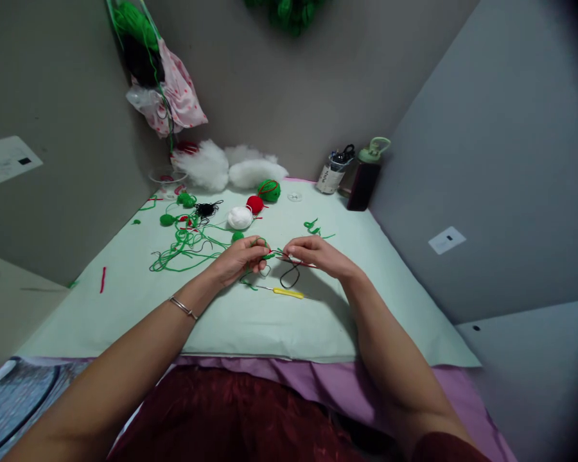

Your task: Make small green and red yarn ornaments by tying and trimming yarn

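My left hand (241, 260) is closed, its thumb and fingers pinching a small green crochet piece (269, 255) with a bit of red. Green yarn hangs below its fingers onto the cloth. Close by on the right, my right hand (322, 255) pinches black yarn (289, 277), which droops in a loop between the hands. A thin red strand or stick (304, 264) shows under the right fingers; I cannot tell which it is. A crochet hook with a yellow handle (288, 293) lies on the table just below both hands.
Loose green yarn (183, 250) spreads left of my hands. Behind are a white yarn ball (239, 218), a red ball (255, 205), a green ball (269, 190) and white stuffing (207, 168). A pen cup (329, 178) and a bottle (363, 183) stand back right. Grey panels enclose the table.
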`<act>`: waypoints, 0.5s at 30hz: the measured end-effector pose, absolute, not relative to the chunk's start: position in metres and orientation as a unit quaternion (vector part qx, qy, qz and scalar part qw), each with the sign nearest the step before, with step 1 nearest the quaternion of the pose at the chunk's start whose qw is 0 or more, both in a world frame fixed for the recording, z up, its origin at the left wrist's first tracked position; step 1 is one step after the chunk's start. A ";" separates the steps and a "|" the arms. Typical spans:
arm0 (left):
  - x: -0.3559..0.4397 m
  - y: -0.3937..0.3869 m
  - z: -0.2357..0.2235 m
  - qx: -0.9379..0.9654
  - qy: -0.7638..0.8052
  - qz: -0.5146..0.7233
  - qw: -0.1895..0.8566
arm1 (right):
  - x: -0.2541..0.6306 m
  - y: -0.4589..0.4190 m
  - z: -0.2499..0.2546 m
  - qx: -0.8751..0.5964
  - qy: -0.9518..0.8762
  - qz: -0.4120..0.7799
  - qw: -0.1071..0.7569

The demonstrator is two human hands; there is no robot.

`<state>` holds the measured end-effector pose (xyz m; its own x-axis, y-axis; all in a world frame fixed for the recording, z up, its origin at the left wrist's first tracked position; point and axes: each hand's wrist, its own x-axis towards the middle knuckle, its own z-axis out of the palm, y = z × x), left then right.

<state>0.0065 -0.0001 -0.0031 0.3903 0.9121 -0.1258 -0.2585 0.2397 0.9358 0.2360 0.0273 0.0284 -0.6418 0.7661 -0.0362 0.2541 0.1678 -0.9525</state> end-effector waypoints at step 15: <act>0.008 -0.002 -0.003 0.466 0.372 0.409 0.691 | 0.210 0.030 0.009 -0.377 -0.572 0.640 0.347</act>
<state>0.0081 -0.0015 -0.0026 0.3894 0.9114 -0.1331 -0.2181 0.2317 0.9480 0.2096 0.0300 0.0093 -0.4744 0.8762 -0.0854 -0.0127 -0.1038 -0.9945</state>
